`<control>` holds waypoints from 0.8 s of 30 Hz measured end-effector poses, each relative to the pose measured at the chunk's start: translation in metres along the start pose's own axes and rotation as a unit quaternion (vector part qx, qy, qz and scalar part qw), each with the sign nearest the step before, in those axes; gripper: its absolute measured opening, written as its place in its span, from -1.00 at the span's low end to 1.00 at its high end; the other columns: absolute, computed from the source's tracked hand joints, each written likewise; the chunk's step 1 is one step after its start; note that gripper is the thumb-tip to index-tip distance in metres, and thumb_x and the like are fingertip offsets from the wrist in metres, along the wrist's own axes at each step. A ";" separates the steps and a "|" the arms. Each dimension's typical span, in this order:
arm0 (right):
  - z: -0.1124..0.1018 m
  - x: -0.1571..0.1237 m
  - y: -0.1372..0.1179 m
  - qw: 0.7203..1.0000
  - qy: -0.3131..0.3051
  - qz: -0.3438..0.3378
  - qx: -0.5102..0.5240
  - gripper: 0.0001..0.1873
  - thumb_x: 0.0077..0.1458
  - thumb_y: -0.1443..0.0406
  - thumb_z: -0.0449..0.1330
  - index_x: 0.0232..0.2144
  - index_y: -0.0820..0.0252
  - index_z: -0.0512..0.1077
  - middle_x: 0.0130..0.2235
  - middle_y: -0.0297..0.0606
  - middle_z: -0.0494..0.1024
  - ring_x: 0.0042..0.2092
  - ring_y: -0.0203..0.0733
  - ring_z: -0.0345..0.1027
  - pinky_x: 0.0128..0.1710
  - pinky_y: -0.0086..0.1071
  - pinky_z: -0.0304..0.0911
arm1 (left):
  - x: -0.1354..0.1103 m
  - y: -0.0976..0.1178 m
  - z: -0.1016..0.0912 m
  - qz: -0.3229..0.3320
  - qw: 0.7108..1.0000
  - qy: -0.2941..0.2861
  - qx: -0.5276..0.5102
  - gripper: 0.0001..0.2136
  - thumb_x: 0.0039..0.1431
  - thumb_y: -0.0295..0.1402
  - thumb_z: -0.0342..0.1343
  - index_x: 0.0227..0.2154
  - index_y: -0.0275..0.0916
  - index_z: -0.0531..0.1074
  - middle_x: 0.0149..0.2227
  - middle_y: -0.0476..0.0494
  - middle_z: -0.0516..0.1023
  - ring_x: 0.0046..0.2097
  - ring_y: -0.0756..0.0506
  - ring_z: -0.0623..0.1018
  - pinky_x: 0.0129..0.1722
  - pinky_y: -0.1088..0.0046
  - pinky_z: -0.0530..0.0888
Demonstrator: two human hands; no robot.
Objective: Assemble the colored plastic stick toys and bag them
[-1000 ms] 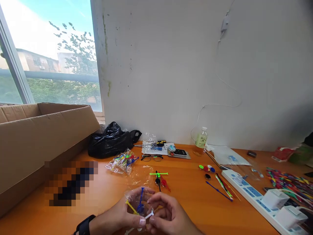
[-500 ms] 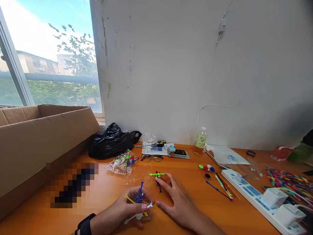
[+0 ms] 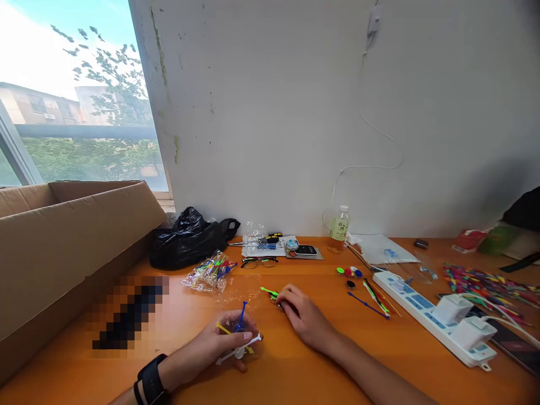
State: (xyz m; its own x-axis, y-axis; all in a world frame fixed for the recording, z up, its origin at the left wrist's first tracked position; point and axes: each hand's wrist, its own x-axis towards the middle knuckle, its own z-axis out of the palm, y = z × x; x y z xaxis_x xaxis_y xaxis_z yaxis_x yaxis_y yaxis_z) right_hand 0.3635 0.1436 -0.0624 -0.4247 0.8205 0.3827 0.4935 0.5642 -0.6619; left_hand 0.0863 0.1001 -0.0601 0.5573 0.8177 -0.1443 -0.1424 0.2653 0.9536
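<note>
In my left hand (image 3: 221, 339) are several plastic arrow spinners; a blue one (image 3: 242, 316), a yellow one (image 3: 222, 328) and a white one (image 3: 252, 341) stick out between thumb and fingers. To the right, my right hand (image 3: 306, 319) is low over the table, its fingers closed round more arrow spinners. A green arrow (image 3: 269, 292) pokes out past its fingertips, with dark parts beneath; the rest is hidden by the hand. A thin clear plastic bag (image 3: 242, 291) lies flat behind my left hand. Farther back is a clear bag of coloured spinners (image 3: 211, 271).
A cardboard box (image 3: 76, 236) stands at left, beside a black plastic bag (image 3: 189, 239). Glasses (image 3: 259, 262), a phone (image 3: 306, 250) and a bottle (image 3: 339, 230) are at the back. Right lie coloured discs (image 3: 348, 272), loose arrows (image 3: 368, 304), a power strip (image 3: 422, 312) and a colourful pile (image 3: 485, 284).
My right hand has gone from spread fingers beside the green and black spinners to closed round them. The white arrow in my left hand has turned. The view has shifted slightly.
</note>
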 end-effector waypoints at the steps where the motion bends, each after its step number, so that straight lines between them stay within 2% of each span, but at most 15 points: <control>1: 0.000 0.000 0.001 1.000 0.007 -0.003 0.013 -0.76 0.41 0.34 0.05 -0.18 0.14 0.53 -0.13 -0.16 0.54 -0.12 -0.09 0.47 -0.02 -0.24 0.37 | 0.000 0.001 0.001 -0.001 1.000 0.002 0.005 -0.66 0.17 -0.18 0.43 -0.14 -0.30 0.52 -0.20 -0.19 0.60 -0.22 -0.11 0.62 -0.29 0.40 0.62; 7: 0.001 -0.002 -0.001 0.998 0.039 -0.006 0.042 -0.84 0.38 0.33 0.12 -0.15 0.13 0.52 -0.16 -0.19 0.58 -0.12 -0.08 0.47 -0.06 -0.26 0.34 | -0.003 0.008 0.006 -0.001 1.000 0.003 0.026 -0.63 0.13 -0.16 0.46 -0.17 -0.31 0.54 -0.23 -0.16 0.58 -0.27 -0.07 0.58 -0.29 0.39 0.61; 15: 0.006 -0.004 -0.012 0.995 0.061 0.002 0.075 -0.82 0.36 0.24 0.18 -0.18 0.12 0.60 -0.17 -0.17 0.65 -0.13 -0.06 0.53 -0.08 -0.26 0.36 | -0.005 0.009 0.007 -0.011 0.999 0.004 0.034 -0.60 0.10 -0.12 0.47 -0.17 -0.30 0.52 -0.21 -0.16 0.60 -0.25 -0.08 0.59 -0.27 0.39 0.58; 19: 0.008 -0.001 -0.005 0.985 0.083 0.050 0.145 -0.76 0.32 0.12 0.25 -0.21 0.14 0.61 -0.18 -0.17 0.68 -0.15 -0.05 0.56 -0.10 -0.27 0.39 | -0.006 0.012 0.011 -0.006 1.000 -0.005 0.026 -0.61 0.10 -0.12 0.46 -0.21 -0.30 0.51 -0.25 -0.15 0.59 -0.29 -0.07 0.57 -0.30 0.43 0.55; 24: 0.004 0.003 0.006 0.944 0.128 0.142 0.271 -0.57 0.11 -0.05 0.42 -0.25 0.21 0.61 -0.25 -0.15 0.71 -0.23 -0.05 0.58 -0.16 -0.27 0.42 | -0.009 0.017 0.015 0.017 0.999 -0.035 0.029 -0.59 0.10 -0.09 0.46 -0.20 -0.32 0.54 -0.22 -0.20 0.61 -0.30 -0.05 0.55 -0.27 0.42 0.53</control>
State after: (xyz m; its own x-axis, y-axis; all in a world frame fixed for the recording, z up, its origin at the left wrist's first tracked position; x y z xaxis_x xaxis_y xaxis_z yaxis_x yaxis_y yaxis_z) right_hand 0.3618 0.1495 -0.0680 -0.1025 0.9660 0.2372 0.0708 0.2449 -0.9670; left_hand 0.0912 0.0898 -0.0390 0.6095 0.7871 -0.0953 -0.1155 0.2071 0.9715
